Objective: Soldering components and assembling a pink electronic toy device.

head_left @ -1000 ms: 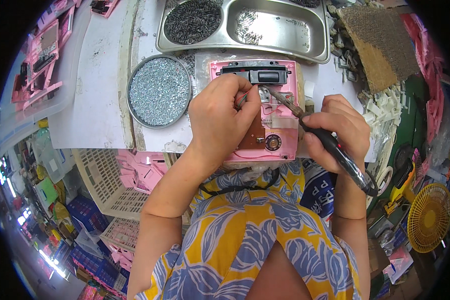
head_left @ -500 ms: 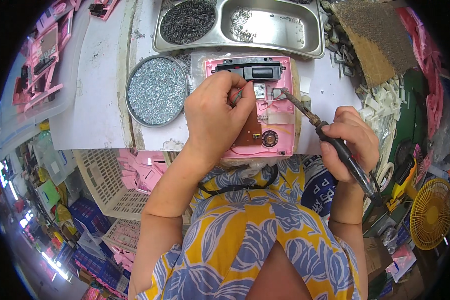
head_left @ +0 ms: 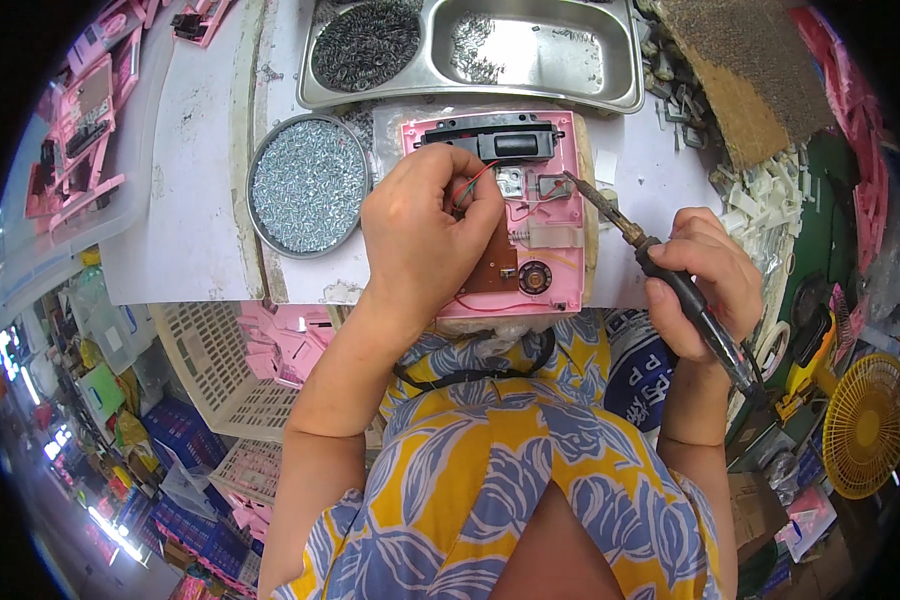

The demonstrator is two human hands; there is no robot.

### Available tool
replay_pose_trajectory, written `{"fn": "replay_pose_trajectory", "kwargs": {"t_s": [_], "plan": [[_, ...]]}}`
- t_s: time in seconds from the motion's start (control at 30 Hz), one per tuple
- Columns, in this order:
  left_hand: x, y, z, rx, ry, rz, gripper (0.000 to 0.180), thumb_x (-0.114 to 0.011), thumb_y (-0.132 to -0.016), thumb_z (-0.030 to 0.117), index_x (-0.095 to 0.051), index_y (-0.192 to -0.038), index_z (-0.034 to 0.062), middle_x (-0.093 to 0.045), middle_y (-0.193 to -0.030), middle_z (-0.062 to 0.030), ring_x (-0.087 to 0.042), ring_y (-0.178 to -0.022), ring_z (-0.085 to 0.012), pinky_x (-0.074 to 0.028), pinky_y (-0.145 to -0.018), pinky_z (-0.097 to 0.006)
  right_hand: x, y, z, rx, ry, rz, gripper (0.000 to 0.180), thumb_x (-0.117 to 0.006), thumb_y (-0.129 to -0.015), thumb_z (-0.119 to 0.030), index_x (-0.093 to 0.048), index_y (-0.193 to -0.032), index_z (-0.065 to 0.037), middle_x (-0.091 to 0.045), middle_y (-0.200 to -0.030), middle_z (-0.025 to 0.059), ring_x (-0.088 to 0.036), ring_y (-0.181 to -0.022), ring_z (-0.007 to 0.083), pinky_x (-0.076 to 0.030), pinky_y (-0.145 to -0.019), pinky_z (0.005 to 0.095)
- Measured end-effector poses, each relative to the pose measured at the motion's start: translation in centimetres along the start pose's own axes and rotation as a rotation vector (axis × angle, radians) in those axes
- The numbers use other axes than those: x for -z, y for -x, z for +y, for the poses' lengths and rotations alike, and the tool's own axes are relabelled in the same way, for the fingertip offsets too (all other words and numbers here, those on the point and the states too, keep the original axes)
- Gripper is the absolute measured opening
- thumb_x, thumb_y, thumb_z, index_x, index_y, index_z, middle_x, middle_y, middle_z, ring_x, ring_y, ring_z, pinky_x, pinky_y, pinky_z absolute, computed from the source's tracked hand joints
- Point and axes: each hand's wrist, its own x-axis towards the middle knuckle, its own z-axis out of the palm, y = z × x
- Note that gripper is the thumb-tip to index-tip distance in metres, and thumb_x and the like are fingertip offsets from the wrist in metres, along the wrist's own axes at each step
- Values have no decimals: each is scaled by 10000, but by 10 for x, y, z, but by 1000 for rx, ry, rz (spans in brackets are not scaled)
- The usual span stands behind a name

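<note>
A pink plastic casing (head_left: 562, 292) lies on the table in front of me. Inside it are a black plastic part (head_left: 500, 140) along the far side, a brown circuit board (head_left: 488, 268), a round black component (head_left: 535, 278) and small metal plates (head_left: 553, 187). My left hand (head_left: 432, 225) is pinched over the casing's left part, with thin red and green wires (head_left: 463, 190) between its fingers. My right hand (head_left: 708, 285) grips a soldering iron (head_left: 638, 236) by its black handle. Its tip is by the right metal plate; whether they touch I cannot tell.
A round dish of small silvery screws (head_left: 308, 185) stands left of the casing. Behind it is a divided steel tray (head_left: 625, 60) with small dark metal parts. White plastic pieces (head_left: 760, 215), cardboard (head_left: 745, 80) and a yellow fan (head_left: 865, 425) are to the right. A crate (head_left: 205, 370) sits below left.
The casing and my left hand appear slightly further left in the picture. The iron's tip has shifted slightly away from the middle of the metal plate toward its far right edge. Both grips are unchanged.
</note>
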Motion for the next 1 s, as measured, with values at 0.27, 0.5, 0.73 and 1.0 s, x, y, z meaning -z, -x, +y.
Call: {"fn": "replay_pose_trajectory", "kwargs": {"t_s": [0.27,0.5,0.73,1.0], "plan": [[-1,0,-1,-25,-5,0,106,-755,-766,33,-652,-777,56,-586,-652,-57,-564,-540,-193,-459,-511,-329,-16,-19,-2,39,40,-82,272,-753,-692,-33,-687,-955,-11,-628,-687,89,-550,-550,258,-451,-602,348],[0,-1,0,-7,16,1,106,-759,-767,40,-655,-781,56,-598,-662,-62,-577,-549,-202,-463,-513,-330,-28,-33,-7,-47,105,-131,288,-777,-655,-7,-689,-924,-59,-651,-710,66,-603,-577,249,-476,-623,342],[-2,0,-4,-26,27,13,118,-760,-771,44,-643,-782,54,-593,-673,-63,-580,-556,-208,-460,-510,-331,-30,-37,-8,-41,135,-149,270,-769,-675,-9,-692,-929,-56,-654,-722,65,-603,-580,245,-478,-626,340],[-2,0,-2,-25,24,15,115,-756,-773,49,-641,-781,53,-600,-679,-64,-586,-562,-209,-465,-515,-336,-29,-38,-7,-50,145,-148,226,-763,-709,-45,-698,-925,-49,-650,-710,66,-596,-574,243,-472,-616,341]]}}
